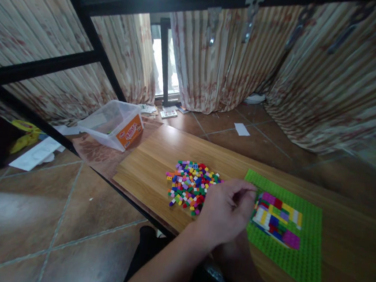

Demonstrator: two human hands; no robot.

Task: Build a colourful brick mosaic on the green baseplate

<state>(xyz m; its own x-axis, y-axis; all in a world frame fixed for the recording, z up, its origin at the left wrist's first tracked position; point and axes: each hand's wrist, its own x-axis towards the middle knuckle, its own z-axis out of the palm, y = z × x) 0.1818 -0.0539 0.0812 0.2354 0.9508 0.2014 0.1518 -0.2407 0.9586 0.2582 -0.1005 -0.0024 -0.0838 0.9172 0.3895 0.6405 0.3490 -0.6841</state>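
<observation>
My left hand (pixel 226 209) is over the tabletop, between a pile of small bricks and a green baseplate. Its thumb and fingertips are pinched together at the left edge of the plate; whatever they hold is too small or hidden to make out. My right hand (pixel 232 251) lies behind and below the left, its fingers hidden. On the green baseplate (pixel 299 262) stands a low block of toy bricks (pixel 278 218) in pink, yellow, blue, white and red. Left of my hand lies the loose pile of multicoloured toy bricks (pixel 188 185), partly covered by the hand.
A clear plastic box (pixel 109 127) with an orange label stands at the table's far left end. The wooden table (pixel 160 151) runs across the view. A black metal frame (pixel 99 57) rises beyond it. Papers (pixel 242 129) lie on the tiled floor, and striped curtains (pixel 208 67) hang behind.
</observation>
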